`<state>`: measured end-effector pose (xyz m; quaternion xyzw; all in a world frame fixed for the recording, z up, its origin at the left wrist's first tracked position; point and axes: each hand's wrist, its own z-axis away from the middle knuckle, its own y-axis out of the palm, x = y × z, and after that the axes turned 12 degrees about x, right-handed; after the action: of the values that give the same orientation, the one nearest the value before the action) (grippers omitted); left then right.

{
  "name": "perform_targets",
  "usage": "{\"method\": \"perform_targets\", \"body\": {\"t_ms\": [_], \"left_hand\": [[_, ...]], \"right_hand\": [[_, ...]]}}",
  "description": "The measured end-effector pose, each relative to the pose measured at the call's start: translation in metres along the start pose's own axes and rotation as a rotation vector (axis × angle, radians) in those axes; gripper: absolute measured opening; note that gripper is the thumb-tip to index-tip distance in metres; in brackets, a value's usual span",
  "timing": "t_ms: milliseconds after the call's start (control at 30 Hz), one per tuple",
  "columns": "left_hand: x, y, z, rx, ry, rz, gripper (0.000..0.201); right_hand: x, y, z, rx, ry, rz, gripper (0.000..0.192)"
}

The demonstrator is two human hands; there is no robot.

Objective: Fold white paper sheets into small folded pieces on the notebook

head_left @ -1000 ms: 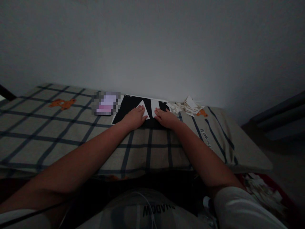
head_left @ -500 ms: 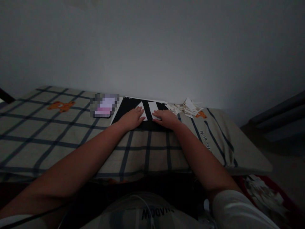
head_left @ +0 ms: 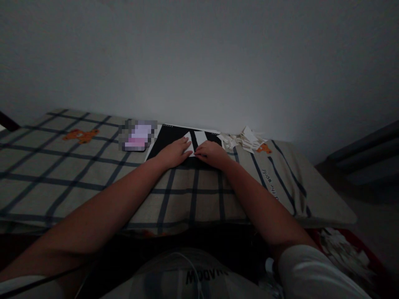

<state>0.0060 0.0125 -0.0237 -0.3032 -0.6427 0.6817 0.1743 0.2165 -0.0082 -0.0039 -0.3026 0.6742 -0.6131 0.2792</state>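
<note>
From the head camera we looked down our two bare forearms to a checked cloth spread over the desk against a plain grey wall. On the far edge of that cloth lay a black board, and on the board sat a white sheet of paper, partly folded, with one slanted flap towards our left and a squarer flap towards our right.

Our left hand lay flat, palm down, fingers held loosely together and pressing on the left flap of the paper. Our right hand lay just beside it, also palm down, its fingers pointing in towards the left hand so that the fingertips of both nearly met on the paper's near edge. Neither hand pinched anything that we could see; both simply pressed.

To the left of the board, touching its corner, was a blurred pink and white object which we could not identify. To the right of the board, near the wall, lay a heap of folded white paper pieces. Small orange bear prints showed on the cloth. The light was dim.
</note>
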Motion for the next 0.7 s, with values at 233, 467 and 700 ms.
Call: {"method": "perform_targets", "body": {"t_ms": [233, 467, 700], "left_hand": [[-0.0006, -0.0002, -0.0011, 0.004, 0.024, 0.002, 0.056], [0.0009, -0.0005, -0.0009, 0.011, 0.069, -0.007, 0.054], [0.0, -0.0012, -0.001, 0.033, 0.077, 0.003, 0.053]], "right_hand": [[-0.0007, 0.0039, -0.0021, -0.015, -0.026, -0.012, 0.019], [-0.0023, 0.004, 0.0001, -0.032, -0.073, -0.078, 0.017], [-0.0041, 0.0079, -0.0031, -0.028, -0.065, -0.075, 0.017]]}}
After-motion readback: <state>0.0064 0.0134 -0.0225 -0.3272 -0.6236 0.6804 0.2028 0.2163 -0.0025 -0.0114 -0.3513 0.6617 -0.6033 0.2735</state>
